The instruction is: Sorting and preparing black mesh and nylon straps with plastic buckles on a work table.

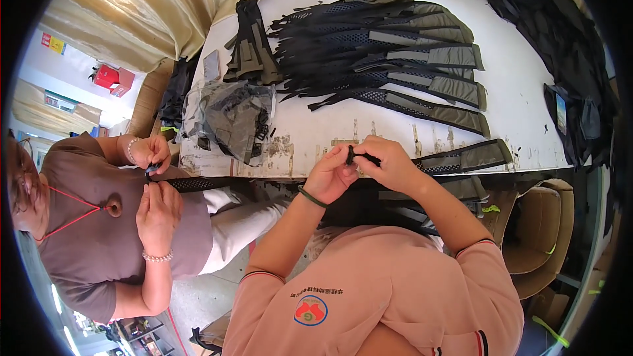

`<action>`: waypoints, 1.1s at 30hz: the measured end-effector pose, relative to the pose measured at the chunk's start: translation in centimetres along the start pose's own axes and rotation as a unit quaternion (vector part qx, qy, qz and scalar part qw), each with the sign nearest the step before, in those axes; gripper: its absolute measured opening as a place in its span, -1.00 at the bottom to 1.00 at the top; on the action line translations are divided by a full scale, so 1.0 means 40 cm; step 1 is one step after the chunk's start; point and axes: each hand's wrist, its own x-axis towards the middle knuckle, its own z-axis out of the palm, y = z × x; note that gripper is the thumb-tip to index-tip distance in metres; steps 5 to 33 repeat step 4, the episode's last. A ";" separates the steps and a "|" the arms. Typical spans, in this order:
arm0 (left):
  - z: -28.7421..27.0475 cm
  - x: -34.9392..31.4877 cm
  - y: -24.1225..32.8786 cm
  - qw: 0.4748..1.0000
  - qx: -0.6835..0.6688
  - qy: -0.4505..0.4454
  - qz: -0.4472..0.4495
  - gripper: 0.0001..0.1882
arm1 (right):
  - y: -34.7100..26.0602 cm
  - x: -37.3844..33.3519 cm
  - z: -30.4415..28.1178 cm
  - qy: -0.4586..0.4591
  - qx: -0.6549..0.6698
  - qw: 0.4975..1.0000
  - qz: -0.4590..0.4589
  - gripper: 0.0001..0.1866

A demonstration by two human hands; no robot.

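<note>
Above the table's near edge, my left hand (330,173) pinches a small black buckle (350,153). From the right, my right hand (388,163) grips the black webbing end of a mesh strap (465,159) at the buckle. This strap runs out beyond my right hand along the table edge, black mesh turning to a grey-green padded end. Both hands are closed, their fingertips nearly touching. How far the webbing passes through the buckle is hidden by my fingers. Further back lies a fanned pile of similar straps (395,39).
A clear plastic bag (237,118) of dark parts and a bundle of straps (252,53) lie at the table's left, near a phone (211,66). Left of me, a co-worker (132,211) handles another mesh strap. Black fabric (560,46) lies far right; a cardboard box (541,227) stands below.
</note>
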 end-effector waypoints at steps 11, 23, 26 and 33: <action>-0.001 0.004 -0.014 1.000 -0.026 0.000 0.004 -0.76 | 0.006 -0.007 0.009 0.028 0.027 0.999 -0.003 -0.83; -0.001 0.004 -0.014 1.000 -0.026 0.000 0.004 -0.76 | 0.006 -0.007 0.009 0.028 0.027 0.999 -0.003 -0.83; -0.001 0.004 -0.014 1.000 -0.026 0.000 0.004 -0.76 | 0.006 -0.007 0.009 0.028 0.027 0.999 -0.003 -0.83; -0.001 0.004 -0.014 1.000 -0.026 0.000 0.004 -0.76 | 0.006 -0.007 0.009 0.028 0.027 0.999 -0.003 -0.83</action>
